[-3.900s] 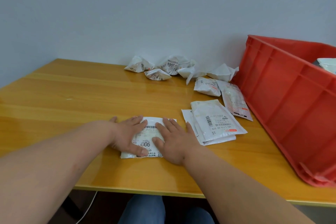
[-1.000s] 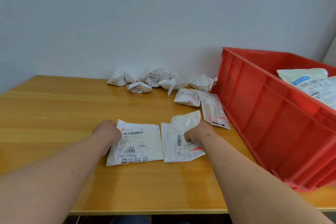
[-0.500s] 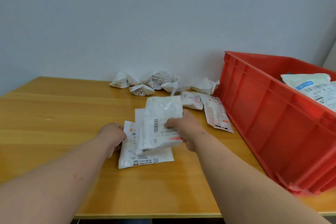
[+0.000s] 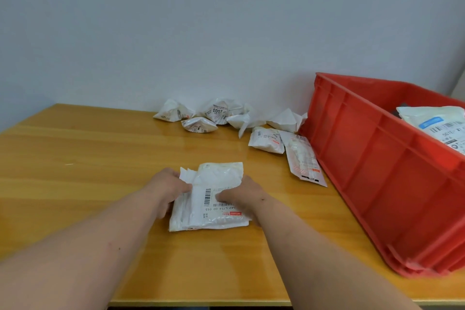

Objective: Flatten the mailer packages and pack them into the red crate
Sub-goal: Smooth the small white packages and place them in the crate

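A stack of flattened white mailers (image 4: 216, 184) lies on the wooden table (image 4: 75, 171) in front of me. My left hand (image 4: 167, 187) grips the stack's left edge, thumb on top. My right hand (image 4: 241, 195) holds its right side, thumb pressed on the top label. The red crate (image 4: 377, 171) stands at the right with flattened mailers (image 4: 437, 126) inside. Several crumpled mailers (image 4: 219, 111) sit by the wall. Two flatter ones (image 4: 302, 156) lie beside the crate.
The table's front edge (image 4: 201, 303) runs close below my forearms. A grey wall (image 4: 201, 33) backs the table. The crate's near corner (image 4: 412, 269) overhangs toward the front right.
My right hand carried the two right-hand mailers left and set them on the mailer under my left hand. Both hands now hold the one stack.
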Motion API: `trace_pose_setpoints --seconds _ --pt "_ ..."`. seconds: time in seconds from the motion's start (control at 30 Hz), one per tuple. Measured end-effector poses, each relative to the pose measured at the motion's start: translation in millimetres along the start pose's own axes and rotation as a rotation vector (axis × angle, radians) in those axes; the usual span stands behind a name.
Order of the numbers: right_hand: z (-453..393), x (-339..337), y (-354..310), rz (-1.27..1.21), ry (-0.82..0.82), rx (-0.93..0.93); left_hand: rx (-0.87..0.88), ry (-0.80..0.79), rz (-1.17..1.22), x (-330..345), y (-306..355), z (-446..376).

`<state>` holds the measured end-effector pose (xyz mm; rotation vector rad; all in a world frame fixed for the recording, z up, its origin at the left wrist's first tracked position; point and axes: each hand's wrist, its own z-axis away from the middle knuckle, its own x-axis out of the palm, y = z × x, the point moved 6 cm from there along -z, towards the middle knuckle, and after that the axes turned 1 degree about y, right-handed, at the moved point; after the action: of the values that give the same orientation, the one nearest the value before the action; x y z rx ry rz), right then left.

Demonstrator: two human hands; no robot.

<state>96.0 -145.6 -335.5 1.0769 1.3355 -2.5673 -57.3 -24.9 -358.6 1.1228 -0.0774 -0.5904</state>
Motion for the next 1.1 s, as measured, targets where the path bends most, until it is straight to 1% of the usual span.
trace_pose_setpoints --seconds 0.1,0.17,0.2,0.27,0.37,0.43,0.53,0.63,0.73,0.87,1.0,1.03,1.1 --pt "-2.7 -2.1 2.6 0.155 0.033 0.05 0.007 0.017 0.051 3.8 1.0 -1.7" --pt "-0.2 -3.8 1.9 0.195 0.033 0.052 0.013 -0.003 0.078 10.6 7.0 6.9" --pt "1.0 -4.8 1.4 0.177 0.026 0.053 0.023 -0.013 0.094 14.1 12.7 14.1" --pt "4.2 -4.6 -2.7 0.079 0.011 0.036 0.036 -0.018 0.127 17.7 20.4 20.0" --pt "3.7 -12.4 -2.5 -0.213 0.014 0.016 0.068 0.0 0.182 17.3 36.2 24.6" --pt "9.4 -23.2 -3.9 -0.351 0.005 -0.007 0.102 0.012 0.245 15.0 48.3 29.8" --pt "13.3 -42.2 -2.4 -0.47 -0.002 -0.034 0.158 -0.004 0.328 15.8 61.4 41.7" --pt "23.4 -60.0 -8.7 -0.496 0.015 -0.099 0.236 -0.018 0.34 23.5 74.6 50.8" --pt "37.5 -80.5 -16.0 -0.385 0.136 -0.192 0.313 -0.023 0.303 35.5 89.0 65.1" --pt "70.0 -123.6 -28.9 -0.183 0.378 -0.348 0.385 -0.077 0.101 61.2 110.4 86.3" --pt "97.8 -170.5 -42.7 -0.061 0.577 -0.457 0.444 -0.128 0.077 86.2 148.0 111.6" --pt "104.9 -183.7 -46.0 -0.044 0.632 -0.49 0.488 -0.106 0.075 91.4 160.4 118.1" --pt "119.3 -211.7 -52.1 -0.018 0.722 -0.555 0.624 0.006 0.021 101.1 187.6 135.8"
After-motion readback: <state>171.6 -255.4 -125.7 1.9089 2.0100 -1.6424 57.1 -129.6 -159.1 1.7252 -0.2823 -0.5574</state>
